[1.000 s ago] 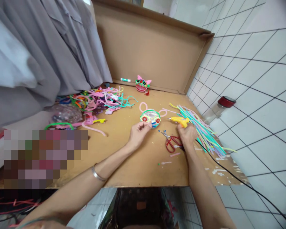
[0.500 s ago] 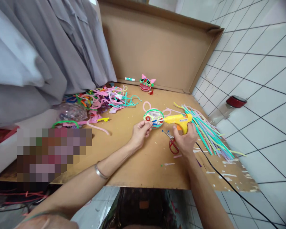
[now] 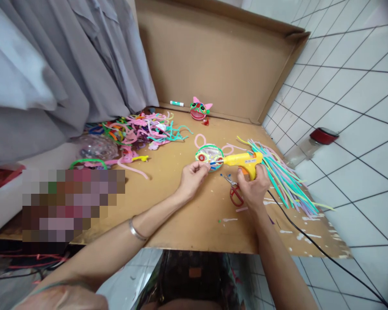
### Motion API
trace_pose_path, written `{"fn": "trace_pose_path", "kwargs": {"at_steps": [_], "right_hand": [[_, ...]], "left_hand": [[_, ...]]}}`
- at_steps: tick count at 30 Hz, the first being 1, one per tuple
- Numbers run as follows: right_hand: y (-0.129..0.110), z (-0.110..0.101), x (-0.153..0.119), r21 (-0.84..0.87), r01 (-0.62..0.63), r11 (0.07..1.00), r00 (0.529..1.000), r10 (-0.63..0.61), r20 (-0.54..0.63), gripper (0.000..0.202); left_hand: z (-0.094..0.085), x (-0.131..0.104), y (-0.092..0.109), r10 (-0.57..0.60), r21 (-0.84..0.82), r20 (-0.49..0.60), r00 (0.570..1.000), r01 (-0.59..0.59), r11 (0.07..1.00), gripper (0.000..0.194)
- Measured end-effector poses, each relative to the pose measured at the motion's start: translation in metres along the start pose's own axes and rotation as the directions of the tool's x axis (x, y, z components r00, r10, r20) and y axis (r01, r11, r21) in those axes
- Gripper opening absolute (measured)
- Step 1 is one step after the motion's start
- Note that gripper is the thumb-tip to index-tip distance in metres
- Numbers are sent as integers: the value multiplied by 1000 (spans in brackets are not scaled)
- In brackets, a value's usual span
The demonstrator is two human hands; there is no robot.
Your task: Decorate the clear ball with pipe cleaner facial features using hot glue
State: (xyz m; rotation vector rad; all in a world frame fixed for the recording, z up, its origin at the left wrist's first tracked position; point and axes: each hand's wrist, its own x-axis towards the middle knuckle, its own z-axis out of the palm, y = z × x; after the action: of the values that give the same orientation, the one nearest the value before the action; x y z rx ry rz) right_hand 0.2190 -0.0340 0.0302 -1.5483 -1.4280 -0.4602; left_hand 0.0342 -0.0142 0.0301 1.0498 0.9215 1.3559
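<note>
My left hand (image 3: 194, 177) pinches a short blue pipe cleaner piece (image 3: 213, 163) between thumb and fingers. My right hand (image 3: 255, 183) is wrapped round a yellow glue gun (image 3: 242, 159), whose nozzle points left at the blue piece. Behind the fingertips a round clear piece edged in green (image 3: 210, 148) lies on the table, with red and yellow rings on it and pink loops at its upper edge. Red-handled scissors (image 3: 236, 194) lie just left of my right hand. Whether the nozzle touches the blue piece is too small to tell.
Pastel pipe cleaners (image 3: 284, 178) lie at the right, near the gun's black cord (image 3: 304, 234). A tangled colourful pile (image 3: 142, 129) is at the left. A finished-looking cat-like face (image 3: 199, 110) and a glue stick (image 3: 176, 103) sit by the cardboard wall (image 3: 213, 60). A jar (image 3: 305, 148) stands right.
My left hand has moved slightly right with the blue piece, closer to the nozzle. The view has shifted a little; my right hand still holds the glue gun.
</note>
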Motion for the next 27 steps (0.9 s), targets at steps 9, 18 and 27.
{"fn": "trace_pose_path", "kwargs": {"at_steps": [9,18,27], "right_hand": [[-1,-2,0,9,24,1000,999,-25,42,19],[-1,-1,0,19,65,998,998,-66,25,17],[-1,-2,0,-6,40,999,998,-40,41,17]], "left_hand": [[-1,0,0,66,66,-3,998,-66,996,22],[0,-1,0,84,90,-6,996,-83,992,21],[-2,0,-2,91,113,-11,996,-90,989,21]]}}
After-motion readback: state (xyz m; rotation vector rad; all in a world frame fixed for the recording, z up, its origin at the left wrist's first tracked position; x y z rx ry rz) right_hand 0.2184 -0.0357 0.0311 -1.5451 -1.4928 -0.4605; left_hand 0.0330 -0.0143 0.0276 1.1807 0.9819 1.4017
